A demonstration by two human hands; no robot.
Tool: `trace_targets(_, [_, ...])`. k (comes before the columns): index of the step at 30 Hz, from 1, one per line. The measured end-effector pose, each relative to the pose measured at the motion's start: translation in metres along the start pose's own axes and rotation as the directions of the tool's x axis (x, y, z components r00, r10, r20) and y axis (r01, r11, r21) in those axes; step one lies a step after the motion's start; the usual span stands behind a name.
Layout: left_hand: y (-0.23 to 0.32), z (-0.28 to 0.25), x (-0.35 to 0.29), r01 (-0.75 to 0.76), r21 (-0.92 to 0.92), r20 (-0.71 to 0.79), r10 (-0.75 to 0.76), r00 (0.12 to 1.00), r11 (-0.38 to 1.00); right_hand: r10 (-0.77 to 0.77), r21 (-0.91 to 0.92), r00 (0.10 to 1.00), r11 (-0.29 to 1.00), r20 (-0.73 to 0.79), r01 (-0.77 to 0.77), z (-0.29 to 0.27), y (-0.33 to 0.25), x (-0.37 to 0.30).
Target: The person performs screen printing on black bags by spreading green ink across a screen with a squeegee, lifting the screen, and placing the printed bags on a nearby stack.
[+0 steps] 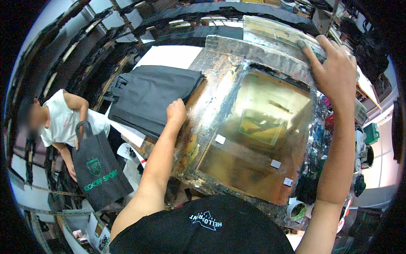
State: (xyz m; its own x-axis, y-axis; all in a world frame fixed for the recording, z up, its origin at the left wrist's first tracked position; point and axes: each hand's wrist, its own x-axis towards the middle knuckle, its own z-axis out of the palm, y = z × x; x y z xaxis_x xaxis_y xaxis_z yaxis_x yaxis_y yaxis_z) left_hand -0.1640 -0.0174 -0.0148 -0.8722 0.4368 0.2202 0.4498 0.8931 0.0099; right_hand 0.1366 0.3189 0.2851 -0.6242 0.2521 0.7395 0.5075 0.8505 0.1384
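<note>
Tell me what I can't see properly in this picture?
All in the head view:
Palm of the left hand: turned away, so any grip is hidden.
Lower layers of the black fabric stack: covered by the top piece.
Part of the co-worker: behind the dark printed bag.
Right arm: upper part cut off by the lower edge.

You've got an open lane between your forearms, right over the amber panel (249, 163) (just three little white squares (275, 164) lying flat on it). Past that, the long grey bar (258, 56) and the pale frame (275, 31) at your right hand (336, 70) block the far side. Left of your left hand (176, 113), the stack of dark bags (148, 97) is in the way. Near your right forearm (338, 161), watch the paint cup (292, 209).
</note>
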Motion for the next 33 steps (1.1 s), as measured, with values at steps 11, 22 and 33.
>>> trace_targets(11, [-0.018,-0.034,0.026,0.007,-0.15,-0.021,-0.011,1.0,0.989,-0.042,0.012,0.996,0.999,-0.074,0.043,0.001,-0.001,0.0])
trace_targets(22, [0.067,-0.062,0.025,-0.325,-0.426,-0.111,0.308,0.945,0.844,-0.071,-0.039,0.993,0.997,-0.096,0.068,0.004,0.008,0.001])
trace_targets(33, [0.343,-0.037,-0.064,-0.312,-0.83,0.034,0.6,0.8,0.462,0.08,0.035,0.952,0.995,0.297,-0.094,-0.021,-0.009,0.015])
